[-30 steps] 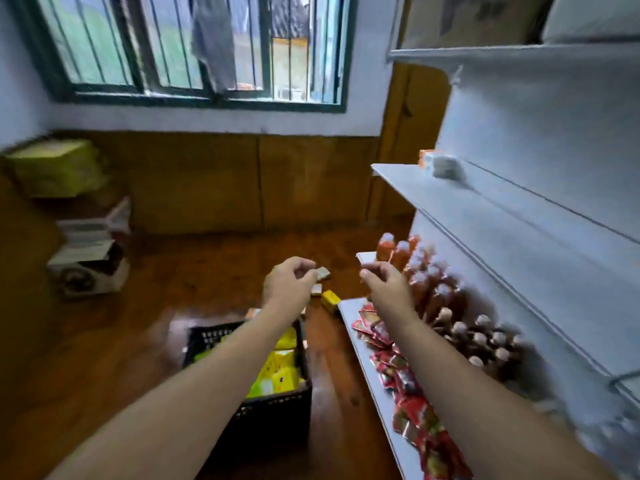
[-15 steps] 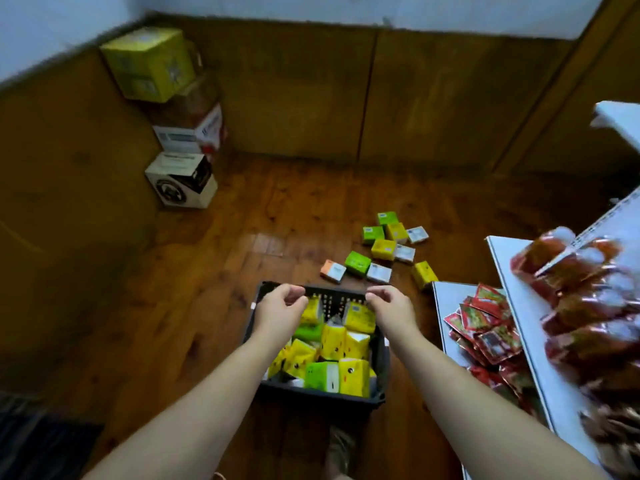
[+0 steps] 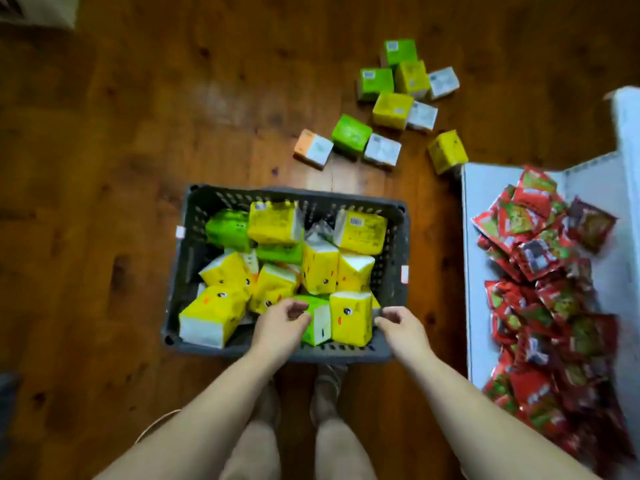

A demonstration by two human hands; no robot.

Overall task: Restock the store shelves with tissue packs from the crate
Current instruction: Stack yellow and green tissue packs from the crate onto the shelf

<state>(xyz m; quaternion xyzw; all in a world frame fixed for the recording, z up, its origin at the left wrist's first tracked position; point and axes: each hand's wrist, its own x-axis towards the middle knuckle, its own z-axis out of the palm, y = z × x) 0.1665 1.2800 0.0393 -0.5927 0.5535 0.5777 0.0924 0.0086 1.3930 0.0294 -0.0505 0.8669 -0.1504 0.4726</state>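
Both hands have dropped from shelf height to the crate's (image 3: 397,251) near end: left hand (image 3: 280,324) at a green pack (image 3: 318,322), right hand (image 3: 402,326) beside a yellow pack (image 3: 349,322) (grip unclear).

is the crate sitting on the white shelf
No, the crate stands on the wooden floor, to the left of the white shelf that holds the red packets.

The crate (image 3: 398,258) stands on the floor (image 3: 104,202) directly ahead of the person's feet (image 3: 327,382), with tissue packs (image 3: 320,268) piled inside it. Loose packs (image 3: 391,109) lie on the floor beyond the crate's far right corner, and the shelf (image 3: 485,188) to its right carries a heap of sachets (image 3: 540,271). The left hand (image 3: 278,325) and right hand (image 3: 403,327) sit over the crate's near edge.
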